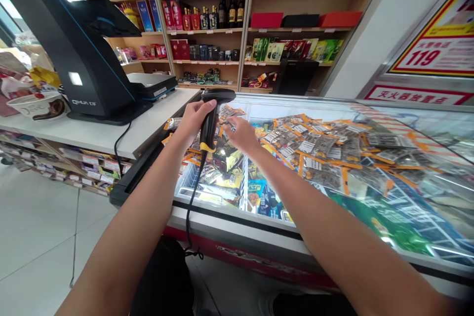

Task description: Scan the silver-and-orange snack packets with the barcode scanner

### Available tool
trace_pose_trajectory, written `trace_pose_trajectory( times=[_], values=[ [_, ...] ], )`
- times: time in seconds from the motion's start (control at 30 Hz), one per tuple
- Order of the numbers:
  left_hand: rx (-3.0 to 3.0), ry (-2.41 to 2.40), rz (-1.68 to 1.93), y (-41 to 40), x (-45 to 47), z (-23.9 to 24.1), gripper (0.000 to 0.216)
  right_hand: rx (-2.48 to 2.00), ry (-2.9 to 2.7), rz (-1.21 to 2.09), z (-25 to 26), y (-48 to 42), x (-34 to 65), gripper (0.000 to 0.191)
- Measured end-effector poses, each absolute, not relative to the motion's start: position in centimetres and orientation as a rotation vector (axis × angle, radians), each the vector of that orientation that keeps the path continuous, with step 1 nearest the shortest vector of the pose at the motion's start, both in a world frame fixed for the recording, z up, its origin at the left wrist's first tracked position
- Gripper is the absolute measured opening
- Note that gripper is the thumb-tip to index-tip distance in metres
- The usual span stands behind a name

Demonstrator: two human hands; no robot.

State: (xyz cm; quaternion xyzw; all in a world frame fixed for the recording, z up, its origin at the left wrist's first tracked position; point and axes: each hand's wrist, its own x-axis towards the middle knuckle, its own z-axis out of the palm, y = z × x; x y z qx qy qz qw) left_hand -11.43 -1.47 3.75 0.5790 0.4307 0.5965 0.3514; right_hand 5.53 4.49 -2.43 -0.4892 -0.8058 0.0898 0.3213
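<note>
My left hand is wrapped round the handle of a black barcode scanner with a yellow band, its head pointing right and its cable hanging down. My right hand reaches over the glass lid of a chest freezer, fingers resting on one of the several orange-edged snack packets spread across the lid. Whether those fingers pinch a packet is hidden by the back of the hand.
A black point-of-sale terminal stands on the white counter to the left, with a bowl beside it. Wooden shelves with boxes and bottles line the back wall. A red-and-yellow sign hangs at right.
</note>
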Motion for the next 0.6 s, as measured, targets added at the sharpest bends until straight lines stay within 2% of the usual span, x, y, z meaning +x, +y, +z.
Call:
trace_pose_trajectory(
  times=[0.1,0.3,0.33,0.5,0.6],
  values=[
    [1.49,1.097,1.567,-1.5,-11.5,3.7,0.046,-1.19,-2.376,0.187,-3.2,3.9,3.9,0.051],
    [1.488,1.092,1.553,-1.3,-11.3,3.6,0.046,-1.237,-2.375,0.131,-2.5,3.9,5.7,0.032],
    [1.49,1.091,1.549,-1.3,-11.3,3.6,0.045,-1.283,-2.361,0.162,-2.3,4.0,6.1,0.033],
    [1.506,1.128,1.501,-1.7,-11.0,3.8,0.042,-1.626,-2.235,0.296,-2.1,4.8,7.1,0.063],
    [1.555,1.166,1.415,-2.0,-11.0,3.8,0.043,-1.601,-2.168,0.458,-2.2,5.2,7.1,0.056]
  ],
)
